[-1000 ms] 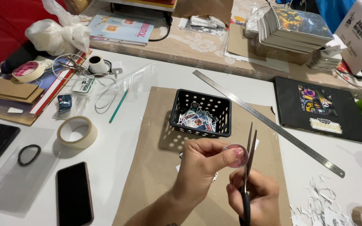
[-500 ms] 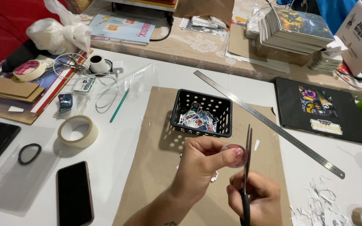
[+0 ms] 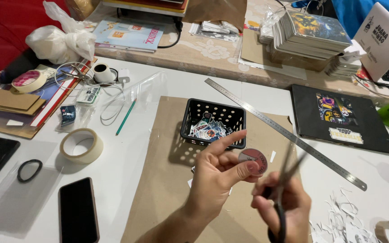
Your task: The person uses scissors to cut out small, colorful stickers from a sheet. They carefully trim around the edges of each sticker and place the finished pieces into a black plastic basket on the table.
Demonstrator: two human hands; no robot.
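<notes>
head view: we see our left hand (image 3: 217, 177) pinching a round sticker (image 3: 253, 162) between thumb and fingers, above the brown card on the worktop (image 3: 127, 148); our right hand (image 3: 284, 209), closed around blurred scissors (image 3: 284, 180), sits just right of it, blades slanting up-right past the sticker's edge; the black basket (image 3: 212, 121) lies beyond.

Your right hand (image 3: 281, 204) has tilted the scissors (image 3: 284, 180) away from upright, blades now blurred, off the round sticker (image 3: 253, 161) your left hand (image 3: 217, 180) has turned.

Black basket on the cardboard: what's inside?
The black basket holds a loose pile of small cut-out stickers, mostly blue, white and red. Its near wall and the top stickers cover whatever lies lower down.
</notes>
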